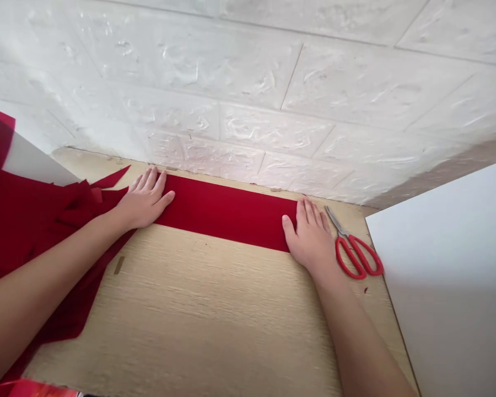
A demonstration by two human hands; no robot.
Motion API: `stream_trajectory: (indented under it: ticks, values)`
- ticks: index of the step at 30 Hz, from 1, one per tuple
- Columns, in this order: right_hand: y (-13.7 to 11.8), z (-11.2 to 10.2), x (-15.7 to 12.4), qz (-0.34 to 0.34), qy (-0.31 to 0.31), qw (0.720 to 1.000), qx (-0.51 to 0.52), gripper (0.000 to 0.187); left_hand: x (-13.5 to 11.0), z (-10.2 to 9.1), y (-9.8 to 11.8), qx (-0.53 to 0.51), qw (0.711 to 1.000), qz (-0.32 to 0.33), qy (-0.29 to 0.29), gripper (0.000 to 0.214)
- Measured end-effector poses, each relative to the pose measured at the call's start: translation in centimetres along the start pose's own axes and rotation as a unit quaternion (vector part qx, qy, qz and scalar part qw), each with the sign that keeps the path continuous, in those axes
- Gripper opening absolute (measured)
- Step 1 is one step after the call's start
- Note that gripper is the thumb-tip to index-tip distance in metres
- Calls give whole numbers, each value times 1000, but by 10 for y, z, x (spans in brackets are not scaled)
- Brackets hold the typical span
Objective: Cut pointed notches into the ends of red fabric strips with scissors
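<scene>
Through the head camera I saw both of the person's bare hands pressing flat on a long, straight strip of deep red felt-like fabric [227,212], which lay across a pale oak-grain wooden tabletop [190,314] just in front of the wall. The left hand [144,198] rested on the strip's left part, with its fingers [149,182] moderately spread and lying flat, its thumb angled toward the strip's middle. Nothing was pinched or gripped. The right hand [310,240] covered the strip's right end, its fingers [310,216] also spread flat and its thumb lying out to the left on the red surface, again holding nothing.

The strip ran under the left hand toward a large, loose mass of the same red fabric [37,220], its edges jagged and heaped at the table's left side, though I could not tell whether the two pieces were joined. A pair of red-handled scissors [355,253] lay closed just beside the right hand, blades pointing toward the wall. A white board [450,275] leaned over the table's right side, a white sheet [28,160] stood over the red fabric, and a white embossed brick-pattern wall panel [248,71] rose behind.
</scene>
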State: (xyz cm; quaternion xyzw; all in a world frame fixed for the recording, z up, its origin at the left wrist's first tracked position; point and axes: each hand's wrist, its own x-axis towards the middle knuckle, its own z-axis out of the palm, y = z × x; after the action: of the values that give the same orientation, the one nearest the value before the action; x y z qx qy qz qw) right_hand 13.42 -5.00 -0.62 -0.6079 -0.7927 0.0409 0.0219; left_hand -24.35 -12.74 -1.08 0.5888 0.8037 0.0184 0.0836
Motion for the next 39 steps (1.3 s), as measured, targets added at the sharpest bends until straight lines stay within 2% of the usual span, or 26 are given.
stream_trajectory:
  ticks: [2, 4, 6, 7, 10, 13, 15, 17, 19, 25, 28, 31, 36, 39]
  values:
    - [-1, -1, -1, 2, -2, 1000, 1, 72, -1, -6, 4, 11, 1000, 12, 9, 84]
    - [-1, -1, -1, 5, -2, 1000, -3, 72, -5, -18, 16, 31, 996, 62, 60, 80]
    - [-2, -3, -1, 4, -4, 1000, -7, 72, -12, -31, 38, 42, 984, 128, 119, 74]
    - [-2, -3, -1, 4, -7, 1000, -10, 72, -17, -36, 54, 33, 981, 146, 125, 72]
    - [-3, -6, 1, 6, -24, 1000, -16, 72, -29, -39, 106, 28, 977, 201, 70, 70]
    - [-3, -6, 2, 9, -28, 999, -22, 72, -34, -22, 148, 40, 963, 266, 0, 77]
    - [-2, -5, 3, 10, -25, 999, -22, 73, -33, -8, 159, 44, 972, 227, -32, 81]
    - [-1, -4, 2, 8, -25, 999, -19, 74, -30, 2, 154, 46, 981, 185, -40, 82]
    - [0, -4, 2, 7, -26, 1000, -16, 74, -25, 5, 137, 43, 986, 157, -34, 81]
    - [1, -5, 2, 11, -27, 1000, -6, 75, -11, 0, 57, 5, 999, 44, 22, 86]
    - [1, -5, 3, 12, -25, 1000, -6, 75, -9, -1, 31, -17, 999, 16, 42, 87]
    - [2, -3, 4, 18, -28, 999, -4, 75, -9, -2, 26, -31, 999, 6, 42, 88]
    - [3, 0, 5, 17, -19, 1000, -10, 74, -11, -5, 29, -19, 998, -44, 37, 87]
    - [3, 1, 4, 20, -15, 1000, -8, 74, -13, -8, 31, -16, 998, -42, 35, 83]
